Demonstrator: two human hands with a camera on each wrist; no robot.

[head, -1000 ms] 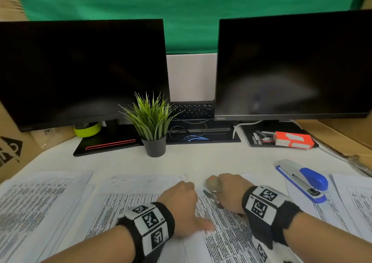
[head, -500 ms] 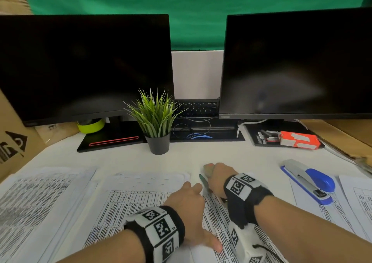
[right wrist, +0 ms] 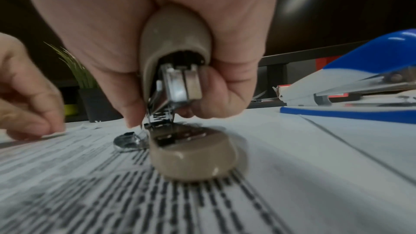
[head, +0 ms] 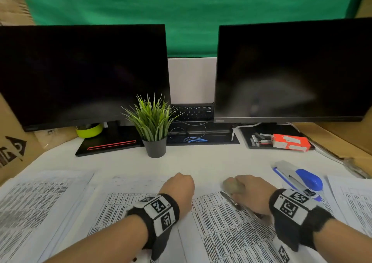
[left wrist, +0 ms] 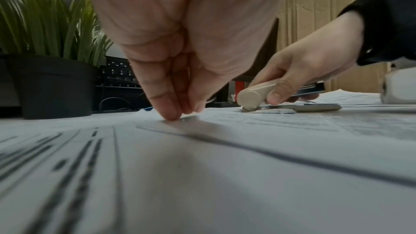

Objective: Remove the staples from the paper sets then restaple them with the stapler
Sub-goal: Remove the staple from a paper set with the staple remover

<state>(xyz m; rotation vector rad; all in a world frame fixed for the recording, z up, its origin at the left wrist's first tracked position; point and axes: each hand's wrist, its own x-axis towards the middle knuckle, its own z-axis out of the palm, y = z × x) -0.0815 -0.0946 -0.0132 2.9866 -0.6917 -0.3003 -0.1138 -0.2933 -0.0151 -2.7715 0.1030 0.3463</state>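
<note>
**Paper sets spread on the desk, beige stapler gripped over the middle one**

Paper sets cover the near half of the white desk (head: pixel 201 162): one printed set (head: pixel 221 228) lies in the middle under both hands, another set (head: pixel 36 198) lies to the left, and a third (head: pixel 354 200) at the right edge.

The right hand (head: pixel 253 194) has its fingers and thumb curled round the upper arm of a small beige stapler (right wrist: pixel 180 95). The tool stands hinged wide apart, its flat lower arm (right wrist: pixel 193 156) lying on the middle set and its metal mouth pointing down at the sheet. Whether the mouth touches the paper or a staple there is hard to tell, as the wrist view is blurred.

The left hand (head: pixel 179 190) sits just left of it, fingertips (left wrist: pixel 171 113) bunched together and pressing down on the top of the same sheet. It holds nothing that can be made out.

A larger blue and white stapler (head: pixel 298 178) rests on the desk to the right of the right hand, apart from it. Behind, two dark monitors (head: pixel 84 75) stand side by side, with a green potted plant (head: pixel 153 125) between them at the front, a keyboard (head: pixel 191 112) behind the plant, and an orange box (head: pixel 289 141) on the right monitor's base. A yellow-green roll (head: pixel 89 130) sits beneath the left screen.
</note>
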